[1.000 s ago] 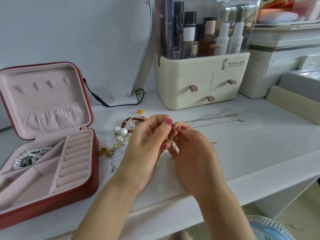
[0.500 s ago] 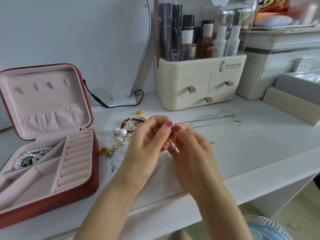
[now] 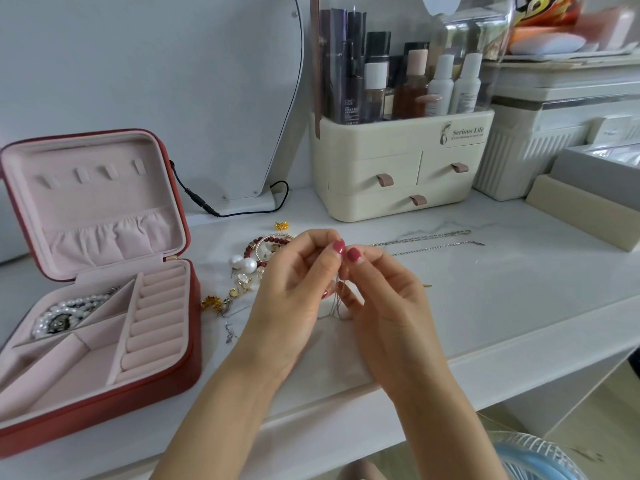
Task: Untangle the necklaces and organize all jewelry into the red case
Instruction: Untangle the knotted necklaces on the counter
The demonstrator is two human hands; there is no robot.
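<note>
While the fine silver chain (image 3: 336, 299) hangs in a small snarl between both palms, just above the worktop (image 3: 485, 306), the pinch has climbed slightly since a second ago, thumbs now meeting higher. The left hand (image 3: 294, 289) and right hand (image 3: 384, 299) each nip strands with curled fingertips, so untangling looks unfinished. A laid-out necklace (image 3: 426, 239) rests straight to the right; loose pearls and beads (image 3: 256, 261) crowd the left, beside the open red case (image 3: 104, 341), pearls already in one compartment. Bare surface lies rightward; the front edge runs close under the wrists.
</note>
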